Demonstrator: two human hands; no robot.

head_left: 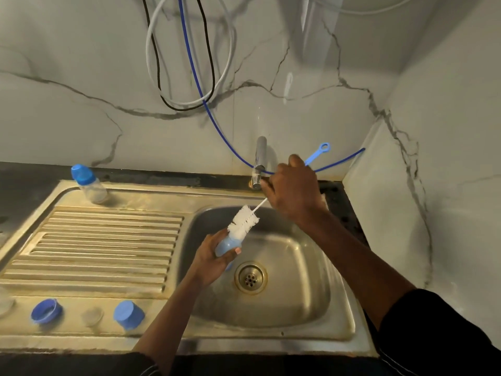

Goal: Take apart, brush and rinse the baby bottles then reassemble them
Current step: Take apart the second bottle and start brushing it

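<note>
Over the sink basin my left hand grips an open baby bottle, its mouth tilted up to the right. My right hand holds the bottle brush by its blue handle. The white bristle head is partly pushed into the bottle's mouth. A second baby bottle with a blue cap stands upright at the far left of the drainboard. On the sink's front ledge lie a blue screw ring, a clear teat and a blue cap.
The steel sink basin has a round drain in its middle. A chrome tap rises at the back, just left of my right hand. The ribbed drainboard lies to the left. Cables and a blue tube hang on the marble wall.
</note>
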